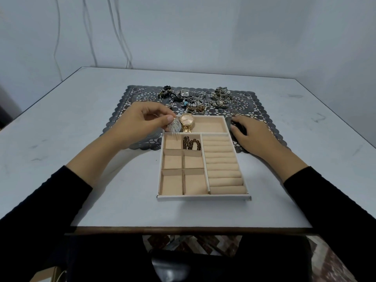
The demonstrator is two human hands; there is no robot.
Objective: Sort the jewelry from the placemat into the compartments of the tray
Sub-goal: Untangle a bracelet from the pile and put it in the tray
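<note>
Jewelry lies heaped on the far side of the dark lacy placemat. Left hand pinches a silvery wire piece over the far-left corner of the beige compartment tray, beside a gold wristwatch. Right hand rests on the placemat right of the tray; I cannot tell its grip.

— Where's room?
— The tray's four near small cells and the far cell's right half are free.
— What's in your way?
— Watch, beads and your left hand pinching a silver piece crowd the far left; your right hand flanks the tray's right; jewelry covers the far placemat.
</note>
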